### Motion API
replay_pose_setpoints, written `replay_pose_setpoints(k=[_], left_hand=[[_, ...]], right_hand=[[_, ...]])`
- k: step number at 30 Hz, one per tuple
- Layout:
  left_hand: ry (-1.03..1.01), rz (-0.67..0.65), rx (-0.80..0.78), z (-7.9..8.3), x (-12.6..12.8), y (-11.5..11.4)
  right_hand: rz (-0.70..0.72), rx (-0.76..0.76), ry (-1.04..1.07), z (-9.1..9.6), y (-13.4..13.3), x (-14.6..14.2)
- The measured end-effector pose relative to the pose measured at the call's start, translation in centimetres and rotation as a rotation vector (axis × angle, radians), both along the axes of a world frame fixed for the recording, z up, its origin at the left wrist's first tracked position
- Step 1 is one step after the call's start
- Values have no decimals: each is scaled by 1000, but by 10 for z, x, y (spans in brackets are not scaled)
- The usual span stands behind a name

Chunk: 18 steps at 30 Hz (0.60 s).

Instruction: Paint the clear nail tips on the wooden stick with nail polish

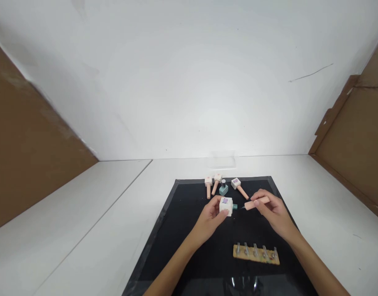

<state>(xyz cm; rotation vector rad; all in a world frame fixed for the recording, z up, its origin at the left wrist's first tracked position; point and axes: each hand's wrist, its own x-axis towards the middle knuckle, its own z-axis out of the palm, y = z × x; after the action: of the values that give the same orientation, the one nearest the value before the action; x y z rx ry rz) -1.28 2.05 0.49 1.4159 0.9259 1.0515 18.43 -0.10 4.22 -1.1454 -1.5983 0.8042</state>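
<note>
My left hand [211, 218] is closed around a white nail polish bottle [226, 206] with a purple mark on its face, tilted so its green neck [235, 206] points right. In my right hand [273, 211] a peach nail polish cap [253, 203] is pinched between thumb and fingers. Its thin brush [242, 207] points left, close to the bottle's neck; whether the tip touches the neck I cannot tell. Nearer to me lies a yellowish strip [256, 254] with several clear nail tips standing along it.
Behind my hands, white bottles with peach caps lie on the black mat [182, 230]: one at the left [208, 181], another beside it [217, 177], one at the right [236, 183]. A teal bottle [223, 189] stands among them. A clear tray [222, 160] lies near the white wall.
</note>
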Motion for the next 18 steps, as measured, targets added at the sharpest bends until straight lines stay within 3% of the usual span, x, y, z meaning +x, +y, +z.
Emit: replay_pose_setpoints(k=[9, 18], left_hand=[[-9, 86, -81, 7, -1, 1], [-13, 117, -36, 10, -4, 1]], right_hand=[[73, 26, 54, -5, 0, 0], [113, 90, 29, -2, -3, -2]])
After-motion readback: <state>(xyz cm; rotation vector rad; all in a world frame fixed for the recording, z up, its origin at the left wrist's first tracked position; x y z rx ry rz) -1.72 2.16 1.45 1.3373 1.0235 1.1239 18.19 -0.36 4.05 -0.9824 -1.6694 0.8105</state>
